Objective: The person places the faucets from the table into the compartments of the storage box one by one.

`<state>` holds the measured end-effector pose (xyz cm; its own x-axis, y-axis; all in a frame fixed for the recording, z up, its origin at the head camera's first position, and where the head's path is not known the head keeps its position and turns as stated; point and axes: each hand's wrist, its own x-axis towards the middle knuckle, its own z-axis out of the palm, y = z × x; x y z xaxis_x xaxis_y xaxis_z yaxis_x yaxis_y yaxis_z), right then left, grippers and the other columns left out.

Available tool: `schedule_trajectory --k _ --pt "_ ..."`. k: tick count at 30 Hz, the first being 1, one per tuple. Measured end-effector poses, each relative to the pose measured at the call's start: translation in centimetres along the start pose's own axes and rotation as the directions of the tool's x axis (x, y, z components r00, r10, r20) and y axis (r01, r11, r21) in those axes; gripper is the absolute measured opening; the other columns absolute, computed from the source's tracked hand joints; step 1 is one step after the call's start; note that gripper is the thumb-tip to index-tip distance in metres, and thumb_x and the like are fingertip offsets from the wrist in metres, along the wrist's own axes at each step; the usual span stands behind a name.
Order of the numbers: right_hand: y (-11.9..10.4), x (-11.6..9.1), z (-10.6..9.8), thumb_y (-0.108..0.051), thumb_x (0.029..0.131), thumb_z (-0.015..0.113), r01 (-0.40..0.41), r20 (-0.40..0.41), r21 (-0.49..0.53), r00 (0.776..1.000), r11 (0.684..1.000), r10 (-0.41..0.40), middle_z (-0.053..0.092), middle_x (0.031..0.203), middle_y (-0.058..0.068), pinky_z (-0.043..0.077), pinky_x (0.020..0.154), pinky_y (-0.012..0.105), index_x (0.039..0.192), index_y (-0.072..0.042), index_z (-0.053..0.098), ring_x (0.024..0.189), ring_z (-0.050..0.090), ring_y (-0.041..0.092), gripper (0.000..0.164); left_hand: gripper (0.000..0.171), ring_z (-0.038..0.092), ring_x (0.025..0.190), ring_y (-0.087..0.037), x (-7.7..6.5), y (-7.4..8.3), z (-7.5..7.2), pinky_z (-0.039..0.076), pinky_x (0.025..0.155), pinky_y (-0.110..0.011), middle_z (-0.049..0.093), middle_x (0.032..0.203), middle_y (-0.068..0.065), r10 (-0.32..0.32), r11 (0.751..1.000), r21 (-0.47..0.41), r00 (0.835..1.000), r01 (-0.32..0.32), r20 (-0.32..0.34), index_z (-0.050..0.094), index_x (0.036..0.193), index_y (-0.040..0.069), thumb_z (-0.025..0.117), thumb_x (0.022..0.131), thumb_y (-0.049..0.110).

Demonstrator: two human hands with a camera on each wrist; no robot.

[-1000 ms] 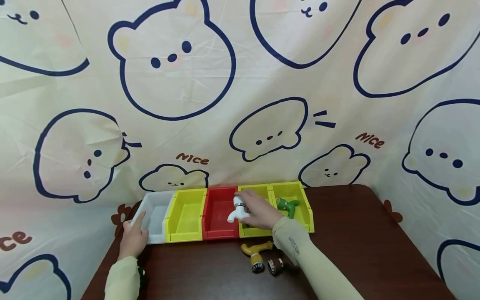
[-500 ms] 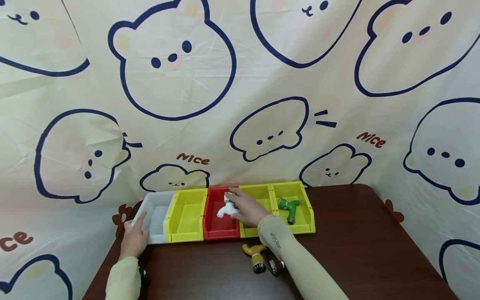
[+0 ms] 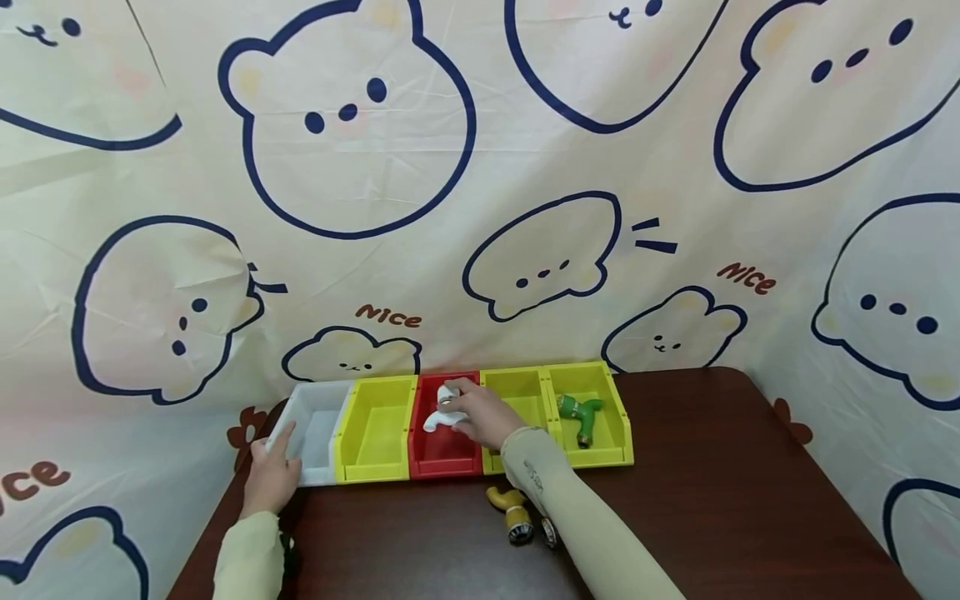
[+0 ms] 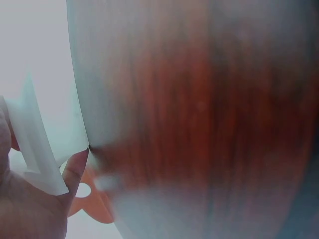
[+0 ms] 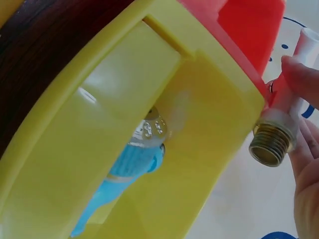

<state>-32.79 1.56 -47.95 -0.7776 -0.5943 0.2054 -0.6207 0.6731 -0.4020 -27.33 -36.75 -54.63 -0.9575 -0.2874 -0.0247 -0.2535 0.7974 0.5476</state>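
My right hand point(image 3: 487, 415) pinches a white faucet point(image 3: 433, 421) above the red bin point(image 3: 442, 462). In the right wrist view, the faucet's brass threaded end point(image 5: 270, 145) points down, beside the rim between the red and yellow bins. At the row's left end, my left hand point(image 3: 272, 479) grips the side wall of the white bin point(image 3: 313, 477); the left wrist view has thumb and fingers on either side of that wall. A blue faucet point(image 5: 130, 159) lies in the yellow bin point(image 5: 209, 99) beside the red one, hidden from the head view by my right hand.
A green faucet point(image 3: 583, 417) lies in the rightmost yellow bin point(image 3: 615, 454). Another yellow bin point(image 3: 373, 471) stands between white and red. On the brown table point(image 3: 390, 542) lie a yellow faucet point(image 3: 513, 512) and a brown one point(image 3: 550, 533), partly under my right forearm. A patterned cloth rises behind.
My right hand has carried the white faucet leftward from the yellow bin's edge to over the red bin. The left hand stays on the white bin.
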Motion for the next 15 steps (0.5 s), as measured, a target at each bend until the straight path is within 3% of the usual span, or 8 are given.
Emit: schedule_trajectory --k 11,15 --pt "-0.4 0.7 0.7 -0.019 0.087 0.084 0.080 0.039 -0.194 0.997 0.978 -0.074 0.066 0.134 -0.002 0.055 0.097 0.024 0.118 -0.024 0.081 0.112 0.069 0.013 0.032 0.068 0.045 0.115 -0.055 -0.1 0.3 0.0 0.044 0.094 -0.066 0.014 0.150 -0.037 -0.006 1.000 -0.012 1.000 0.006 0.012 0.020 0.165 0.009 0.042 0.100 0.006" --pt "-0.5 1.1 1.2 -0.020 0.087 0.084 0.134 0.040 -0.277 0.991 0.951 -0.128 0.069 0.128 -0.005 0.054 0.096 0.022 0.116 -0.025 0.081 0.111 0.070 0.009 0.030 0.068 0.045 0.114 -0.054 -0.1 0.2 0.0 0.044 0.093 -0.065 0.015 0.150 -0.037 -0.009 1.000 -0.007 1.000 0.009 0.001 0.020 0.165 0.009 0.041 0.100 0.006"
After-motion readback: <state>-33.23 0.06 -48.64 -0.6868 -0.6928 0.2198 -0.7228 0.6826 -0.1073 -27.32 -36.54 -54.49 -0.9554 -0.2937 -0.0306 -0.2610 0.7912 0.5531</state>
